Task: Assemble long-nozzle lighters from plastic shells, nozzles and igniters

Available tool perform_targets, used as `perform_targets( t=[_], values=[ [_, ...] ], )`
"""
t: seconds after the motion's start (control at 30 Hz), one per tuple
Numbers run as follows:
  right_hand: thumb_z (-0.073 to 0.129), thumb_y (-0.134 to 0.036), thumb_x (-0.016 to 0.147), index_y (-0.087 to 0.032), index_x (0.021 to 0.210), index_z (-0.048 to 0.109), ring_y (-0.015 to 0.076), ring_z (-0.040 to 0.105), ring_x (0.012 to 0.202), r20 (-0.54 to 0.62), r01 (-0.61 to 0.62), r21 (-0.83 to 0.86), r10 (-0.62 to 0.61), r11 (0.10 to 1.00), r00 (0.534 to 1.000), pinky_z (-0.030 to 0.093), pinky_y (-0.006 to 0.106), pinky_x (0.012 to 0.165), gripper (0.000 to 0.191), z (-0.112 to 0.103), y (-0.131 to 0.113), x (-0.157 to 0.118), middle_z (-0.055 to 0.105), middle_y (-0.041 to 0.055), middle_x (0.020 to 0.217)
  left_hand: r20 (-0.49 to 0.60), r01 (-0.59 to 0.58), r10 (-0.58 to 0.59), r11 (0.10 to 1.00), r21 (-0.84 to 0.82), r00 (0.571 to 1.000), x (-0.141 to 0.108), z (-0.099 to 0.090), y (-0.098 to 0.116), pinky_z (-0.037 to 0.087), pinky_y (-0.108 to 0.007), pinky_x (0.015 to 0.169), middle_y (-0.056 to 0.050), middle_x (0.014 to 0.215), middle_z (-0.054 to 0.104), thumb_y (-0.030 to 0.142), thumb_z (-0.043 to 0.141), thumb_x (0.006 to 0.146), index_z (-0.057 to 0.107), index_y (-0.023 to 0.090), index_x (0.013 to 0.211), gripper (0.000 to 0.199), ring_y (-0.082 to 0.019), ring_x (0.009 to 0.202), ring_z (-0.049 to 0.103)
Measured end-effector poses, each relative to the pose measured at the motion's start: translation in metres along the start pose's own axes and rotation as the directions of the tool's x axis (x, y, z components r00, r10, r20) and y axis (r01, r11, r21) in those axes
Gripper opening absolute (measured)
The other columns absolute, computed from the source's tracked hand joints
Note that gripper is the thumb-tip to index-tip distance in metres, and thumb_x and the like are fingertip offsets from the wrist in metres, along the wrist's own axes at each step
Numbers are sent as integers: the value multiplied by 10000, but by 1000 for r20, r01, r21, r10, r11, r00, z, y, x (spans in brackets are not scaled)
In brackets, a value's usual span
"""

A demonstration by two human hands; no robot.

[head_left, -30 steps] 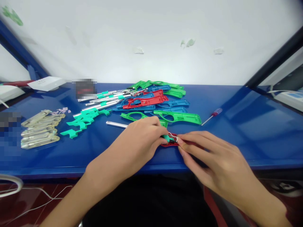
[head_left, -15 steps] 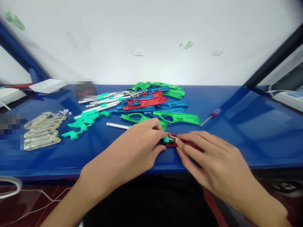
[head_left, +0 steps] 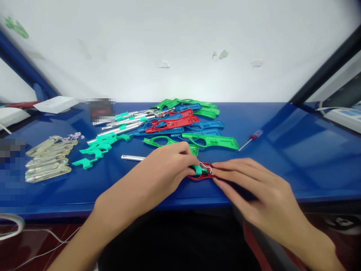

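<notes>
Near the table's front edge lies a red plastic shell (head_left: 197, 177), partly covered by both hands. My left hand (head_left: 166, 169) pinches a small teal trigger piece (head_left: 199, 170) over the shell's loop. A silver tube (head_left: 132, 157) sticks out to the left behind that hand. My right hand (head_left: 251, 184) grips the red shell from the right, fingertips by a thin white wire (head_left: 205, 166). Behind the hands, a green shell (head_left: 211, 140) rests beside a pile of blue, green and red shells (head_left: 175, 122).
Teal pieces (head_left: 96, 149) and clear yellowish parts (head_left: 50, 160) lie on the left of the blue table (head_left: 282, 150). Silver tubes (head_left: 124, 126) lie behind them. A screwdriver (head_left: 255, 135) is at the right. A white wall (head_left: 180, 45) stands behind the table.
My left thumb has moved up against the teal piece. The silver tube has shifted left, and more of the red shell's loop shows. My right fingertips have straightened slightly.
</notes>
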State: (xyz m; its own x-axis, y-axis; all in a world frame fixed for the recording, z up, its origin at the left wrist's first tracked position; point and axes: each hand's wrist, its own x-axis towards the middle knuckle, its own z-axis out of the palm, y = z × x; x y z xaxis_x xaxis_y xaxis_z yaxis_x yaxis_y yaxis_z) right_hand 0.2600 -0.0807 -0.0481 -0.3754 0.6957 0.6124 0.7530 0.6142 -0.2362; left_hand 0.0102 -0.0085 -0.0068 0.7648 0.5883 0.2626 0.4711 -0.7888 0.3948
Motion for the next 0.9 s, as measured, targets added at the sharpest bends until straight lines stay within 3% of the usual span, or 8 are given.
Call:
perform_targets(
  t=[0.17,0.33,0.4,0.5,0.63,0.7,0.83,0.9],
  values=[
    [701,-227,1029,-295,1103,733,166,700,1111,7,-78,48,78,996,997,550,332,1000,105,1,3,0,788,-36,1225,10,-51,50,996,76,999,2,2,1,490,-281,765,4,1065,656,95,636,1046,738,220,1109,173,-149,872,655],
    [681,-289,1047,-328,1059,726,158,692,1088,106,-161,133,148,978,983,553,301,928,60,-4,8,5,791,-71,1179,-30,-144,156,959,246,987,4,0,4,449,-277,623,3,946,678,56,689,986,772,196,1054,176,-153,734,634],
    [685,-314,1044,-336,1049,714,159,688,1107,153,-208,170,183,963,971,547,295,931,37,-6,9,7,782,-71,1179,-18,-216,242,896,388,970,6,-1,4,431,-293,569,-3,867,672,23,641,976,773,173,1014,203,-167,668,624],
    [669,-344,1053,-328,1021,677,155,679,1143,197,-277,221,235,935,952,531,292,969,36,-6,10,9,757,-70,1245,15,-347,426,714,608,904,13,0,4,402,-335,497,-3,702,610,-25,506,965,736,156,826,324,-189,551,584],
    [642,-358,1064,-305,947,621,159,685,1123,280,-354,288,275,890,920,533,308,970,131,-6,12,10,747,-65,1196,105,-480,572,558,677,814,23,0,3,361,-349,426,5,638,566,-22,459,978,677,169,742,374,-180,495,552],
    [666,-379,1047,-332,1034,638,174,695,1121,324,-404,309,304,861,896,549,333,979,57,-6,14,11,738,-55,1198,144,-508,587,520,687,796,26,-1,1,367,-340,419,2,662,592,-23,455,990,711,143,833,343,-174,513,573],
    [700,-426,1014,-475,1483,496,214,705,1186,367,-483,313,365,818,856,578,422,1050,514,-6,18,12,709,-29,1300,170,-503,567,506,701,806,30,-2,-8,336,-333,402,9,635,583,-67,413,963,734,103,950,364,-173,506,565],
    [688,-404,1016,-497,1540,447,225,706,1210,370,-485,315,365,816,854,583,454,1074,584,-5,20,12,704,-20,1314,185,-510,553,521,685,813,32,-1,-10,334,-325,416,2,663,604,-64,420,958,728,118,952,357,-170,527,574]
  ],
)
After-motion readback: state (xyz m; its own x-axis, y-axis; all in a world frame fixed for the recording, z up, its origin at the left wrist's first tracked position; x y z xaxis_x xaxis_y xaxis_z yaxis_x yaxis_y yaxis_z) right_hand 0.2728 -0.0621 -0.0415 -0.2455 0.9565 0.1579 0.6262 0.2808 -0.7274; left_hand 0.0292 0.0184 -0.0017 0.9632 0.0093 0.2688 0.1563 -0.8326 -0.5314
